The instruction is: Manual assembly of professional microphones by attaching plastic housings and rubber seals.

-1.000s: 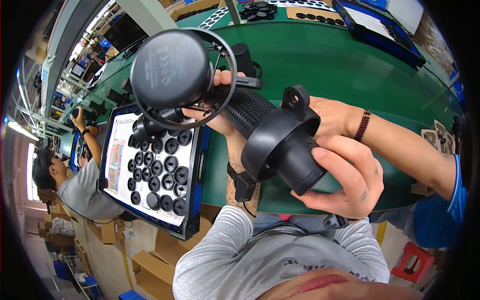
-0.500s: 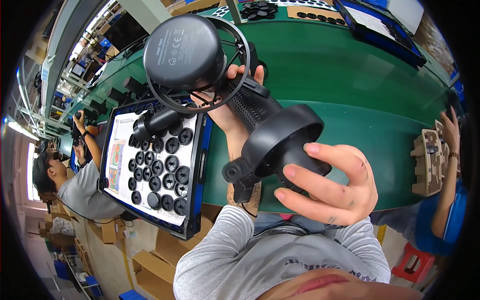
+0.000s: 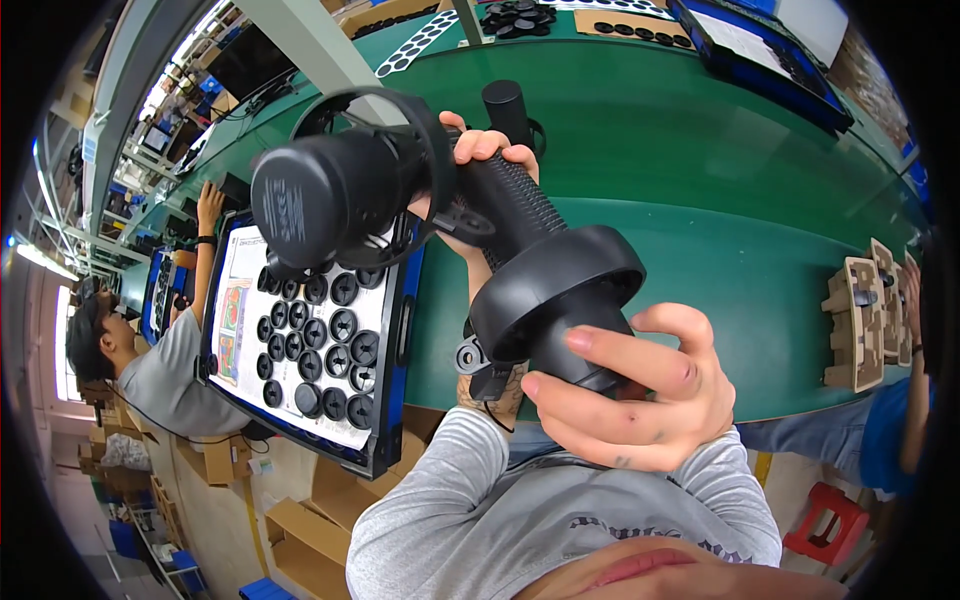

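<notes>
A black microphone (image 3: 515,205) with a mesh body is held up, tilted, over the bench. Near its upper left end a ring-shaped mount (image 3: 440,150) surrounds a thick round end piece (image 3: 300,205). A wide flared collar (image 3: 560,280) sits toward the lower right. My left hand (image 3: 485,150) wraps round the mesh body from behind, its palm mostly hidden. My right hand (image 3: 640,400) has its fingers curled on the narrower end below the collar; its thumb is hard to make out. A small black bracket with a round hole (image 3: 472,355) shows below the collar.
To the left, a blue-edged tray (image 3: 400,340) bears several black round parts on printed sheets. A black cylinder (image 3: 505,110) stands behind my left hand. Moulded pulp trays (image 3: 855,320) are at right. A co-worker (image 3: 175,375) sits at left; another person's arm (image 3: 912,400) shows at right.
The microphone has turned in my hands: its round end has swung down and left, showing more of its side. The left co-worker's arm is now raised; the right person's arm has moved lower.
</notes>
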`<state>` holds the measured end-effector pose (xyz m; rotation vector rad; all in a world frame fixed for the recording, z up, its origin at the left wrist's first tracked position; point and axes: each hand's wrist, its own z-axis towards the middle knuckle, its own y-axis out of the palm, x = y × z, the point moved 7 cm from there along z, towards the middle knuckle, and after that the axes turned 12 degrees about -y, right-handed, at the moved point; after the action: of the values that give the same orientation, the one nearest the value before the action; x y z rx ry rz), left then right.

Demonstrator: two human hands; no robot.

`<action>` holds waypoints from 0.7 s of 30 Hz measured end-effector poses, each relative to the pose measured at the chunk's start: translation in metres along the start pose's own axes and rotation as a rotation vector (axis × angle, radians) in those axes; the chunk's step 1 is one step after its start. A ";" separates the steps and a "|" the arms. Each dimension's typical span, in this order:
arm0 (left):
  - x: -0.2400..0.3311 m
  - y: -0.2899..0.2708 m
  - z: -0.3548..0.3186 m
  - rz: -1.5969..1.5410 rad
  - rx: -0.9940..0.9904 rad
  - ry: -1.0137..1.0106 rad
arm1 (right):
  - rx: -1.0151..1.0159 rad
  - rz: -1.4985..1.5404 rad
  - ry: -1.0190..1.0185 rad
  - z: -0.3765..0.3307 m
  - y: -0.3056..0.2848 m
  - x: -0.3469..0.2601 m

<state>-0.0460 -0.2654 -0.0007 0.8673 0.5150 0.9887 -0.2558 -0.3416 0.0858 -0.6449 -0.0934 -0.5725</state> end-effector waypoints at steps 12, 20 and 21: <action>-0.009 0.023 -0.001 -0.154 -0.158 -0.135 | 0.281 0.244 0.304 -0.010 -0.034 0.054; -0.013 0.023 -0.002 -0.213 0.064 -0.039 | 0.281 0.266 0.502 -0.026 -0.019 0.073; -0.012 0.024 -0.002 -0.209 0.058 -0.043 | 0.255 0.297 0.526 -0.025 -0.016 0.074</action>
<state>-0.0649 -0.2693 0.0177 0.8657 0.5868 0.7662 -0.2044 -0.4019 0.0929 -0.2383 0.4117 -0.4171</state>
